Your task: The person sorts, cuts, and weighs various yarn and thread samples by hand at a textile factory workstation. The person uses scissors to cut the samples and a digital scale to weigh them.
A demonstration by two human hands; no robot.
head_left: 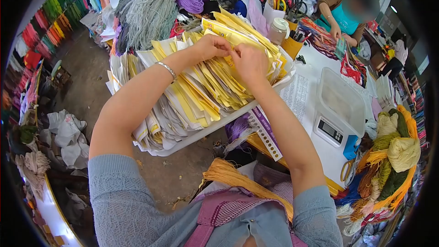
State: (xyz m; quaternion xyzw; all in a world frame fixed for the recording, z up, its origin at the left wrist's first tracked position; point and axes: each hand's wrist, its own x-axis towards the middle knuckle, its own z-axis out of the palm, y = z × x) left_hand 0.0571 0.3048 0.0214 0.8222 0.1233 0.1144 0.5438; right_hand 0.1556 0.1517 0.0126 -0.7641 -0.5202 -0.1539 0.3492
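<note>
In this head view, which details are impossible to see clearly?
Head view only:
- Print on the paper slips: too small to read.
- Whether the left hand and right hand grip a slip: hidden by their fingers.
- Display of the scale: too small to read.
- Floor of the tray: covered by the slips.

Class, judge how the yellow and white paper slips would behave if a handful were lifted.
Probably floppy: the paper slips look thin and their edges curl. Likely to slide apart, since they stand loose and fanned in the tray.
</note>
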